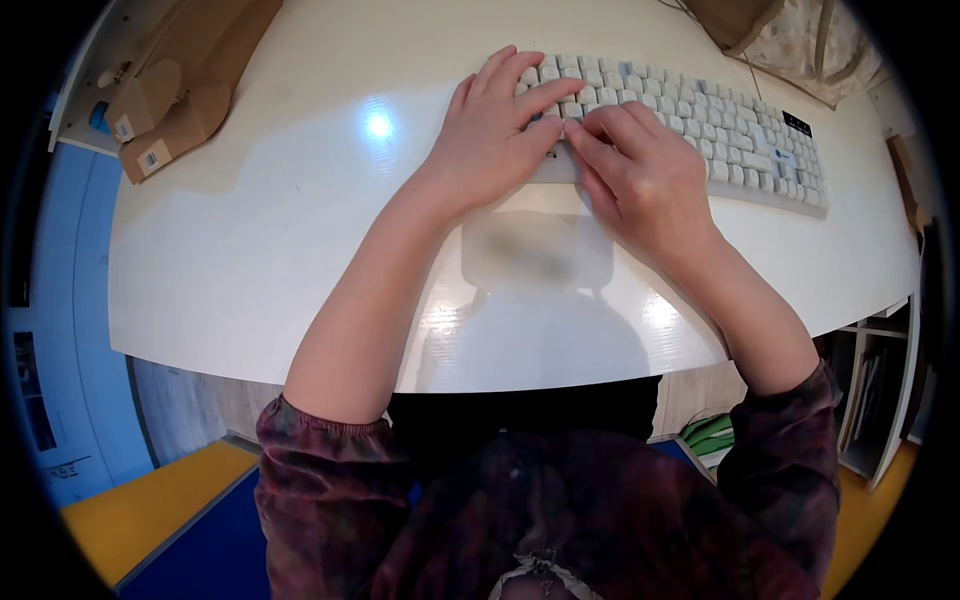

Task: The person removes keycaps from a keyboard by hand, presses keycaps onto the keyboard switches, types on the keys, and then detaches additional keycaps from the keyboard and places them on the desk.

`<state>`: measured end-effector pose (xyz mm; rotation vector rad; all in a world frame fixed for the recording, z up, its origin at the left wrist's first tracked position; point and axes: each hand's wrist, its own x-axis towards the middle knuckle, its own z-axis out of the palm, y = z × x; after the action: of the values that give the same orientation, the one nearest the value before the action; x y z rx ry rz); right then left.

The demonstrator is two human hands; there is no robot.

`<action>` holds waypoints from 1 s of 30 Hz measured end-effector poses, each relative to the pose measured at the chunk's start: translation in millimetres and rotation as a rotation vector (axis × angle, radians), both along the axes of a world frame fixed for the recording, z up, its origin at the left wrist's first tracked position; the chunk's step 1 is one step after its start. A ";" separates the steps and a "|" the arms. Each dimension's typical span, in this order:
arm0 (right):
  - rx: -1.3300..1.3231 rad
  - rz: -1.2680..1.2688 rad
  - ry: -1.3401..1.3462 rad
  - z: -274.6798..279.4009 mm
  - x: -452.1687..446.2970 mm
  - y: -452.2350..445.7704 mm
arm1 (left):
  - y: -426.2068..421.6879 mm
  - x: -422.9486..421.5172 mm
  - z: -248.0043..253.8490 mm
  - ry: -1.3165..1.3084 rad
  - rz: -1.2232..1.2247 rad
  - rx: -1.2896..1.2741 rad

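Observation:
A white keyboard point(735, 150) lies at a slant across the far side of the desk. My left hand point(490, 140) rests over its left end, fingers spread on the keys and the edge, with the thumb close to my right fingertips. My right hand point(645, 175) is closed in a pinch at the lower-left keys. Whatever is between those fingertips is too small and covered to name. Just below the left thumb, a small dark spot shows on the keyboard's lower-left corner. Both hands hide part of the left keys.
The keyboard stands on a glossy white desk point(250, 270) with light reflections. Brown cardboard or paper pieces point(175, 110) lie at the far left. A brown bag with a clear plastic part point(805, 45) sits at the far right. Shelves point(875, 385) stand beyond the right edge.

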<state>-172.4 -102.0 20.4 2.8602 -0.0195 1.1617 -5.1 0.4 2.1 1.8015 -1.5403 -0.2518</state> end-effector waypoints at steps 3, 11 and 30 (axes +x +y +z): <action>-0.043 -0.007 -0.008 -2.5 0.5 0.2 | 2.8 -1.3 3.1 -0.017 -0.011 -0.006; -0.037 -0.034 0.004 -5.0 -0.1 3.7 | 0.5 -0.3 -1.1 0.008 0.000 0.006; 0.166 0.005 -0.015 0.1 3.2 -2.0 | 1.8 0.5 6.9 -0.020 -0.021 0.028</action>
<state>-169.2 -104.0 20.4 2.9947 -0.1150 1.2388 -4.5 2.2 9.0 1.8153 -1.5775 -0.2673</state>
